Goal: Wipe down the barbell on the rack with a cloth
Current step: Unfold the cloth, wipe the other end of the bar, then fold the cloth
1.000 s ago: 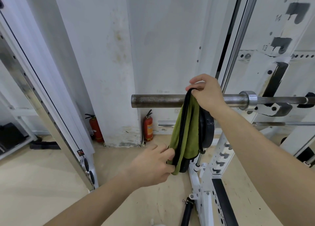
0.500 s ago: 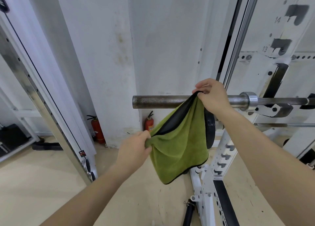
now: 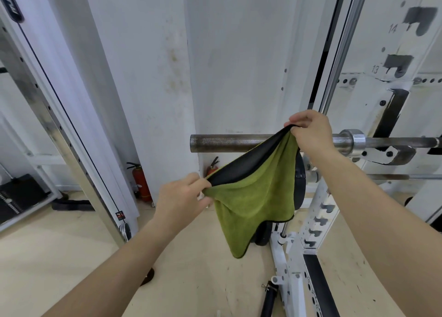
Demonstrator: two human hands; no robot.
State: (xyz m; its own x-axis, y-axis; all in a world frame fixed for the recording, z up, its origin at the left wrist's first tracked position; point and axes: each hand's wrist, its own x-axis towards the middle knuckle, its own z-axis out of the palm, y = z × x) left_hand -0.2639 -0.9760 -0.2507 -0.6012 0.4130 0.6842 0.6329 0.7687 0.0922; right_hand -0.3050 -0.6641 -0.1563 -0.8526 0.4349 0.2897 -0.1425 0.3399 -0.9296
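We record the left hand (image 3: 181,197) and right hand (image 3: 311,134) as bare, with the left forearm (image 3: 119,268) and right forearm (image 3: 382,221) likewise uncovered to the lower edge, each widening steadily from wrist toward elbow.

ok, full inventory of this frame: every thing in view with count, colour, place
rack: 1, white, right side
barbell: 1, dark grey steel, horizontal on the rack, centre to right
cloth: 1, green with black backing, spread in front of the barbell
weight plate: 1, black, on the rack behind the cloth
pillar: 1, white, stained, centre background
fire extinguishers: 2, red, at the foot of the pillar; the right one partly hidden by the cloth
floor: beige, bottom of frame
left hand: 1, pinches the cloth's lower left corner
right hand: 1, pinches the cloth's top corner at barbell height
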